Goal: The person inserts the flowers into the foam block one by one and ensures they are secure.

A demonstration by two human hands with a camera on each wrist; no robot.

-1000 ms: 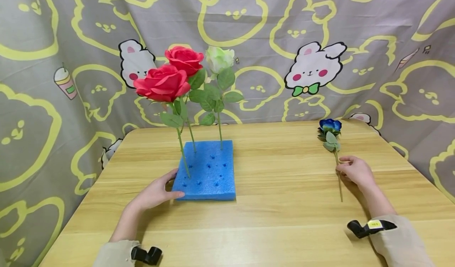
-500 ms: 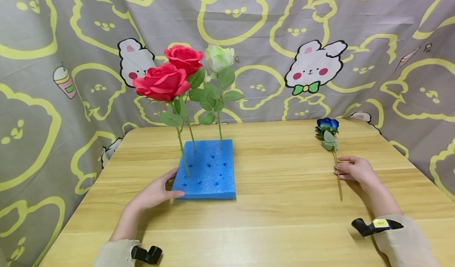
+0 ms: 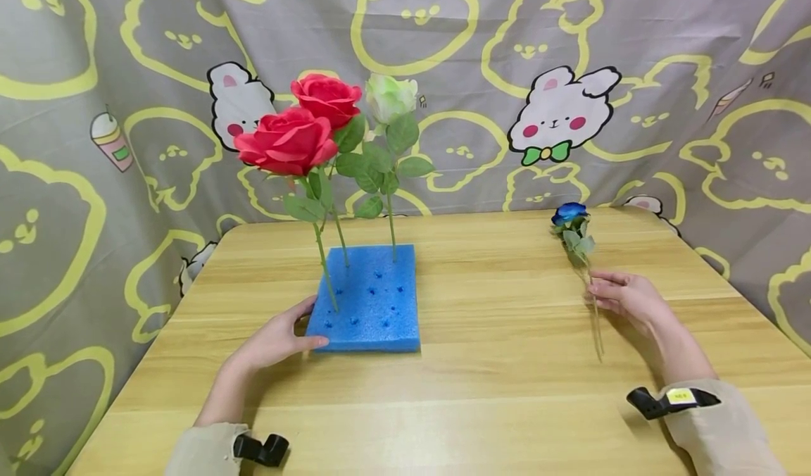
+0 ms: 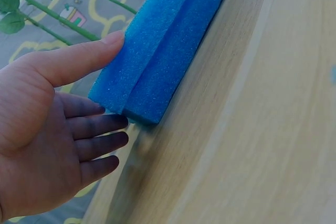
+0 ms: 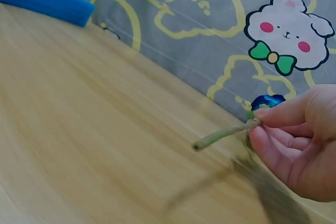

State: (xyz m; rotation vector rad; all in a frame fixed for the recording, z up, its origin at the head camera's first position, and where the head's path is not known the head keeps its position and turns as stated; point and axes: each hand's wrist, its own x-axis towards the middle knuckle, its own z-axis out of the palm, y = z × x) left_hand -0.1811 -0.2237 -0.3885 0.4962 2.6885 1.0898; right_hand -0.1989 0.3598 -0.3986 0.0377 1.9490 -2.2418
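A blue foam block [image 3: 374,321] with small holes stands on the table; two red roses [image 3: 286,141] and a pale green-white rose [image 3: 391,99] are stuck upright in it. My left hand [image 3: 275,342] rests at its left side, thumb on the block near the front left corner. In the left wrist view the fingers [image 4: 100,145] lie fairly straight beside the foam. At the right, my right hand [image 3: 633,300] pinches the stem of a blue rose [image 3: 570,214] between thumb and fingers. The right wrist view shows the cut stem end [image 5: 210,139] pointing out from the hand, above its shadow.
The wooden table [image 3: 494,391] runs between the two hands. A grey curtain [image 3: 469,53] with cartoon prints hangs behind it. Black wrist cameras [image 3: 260,449] sit on both beige sleeves.
The blue rose's head has shifted left and slightly up, and its stem leans more. My right hand has moved slightly with it. The left hand stays on the foam block.
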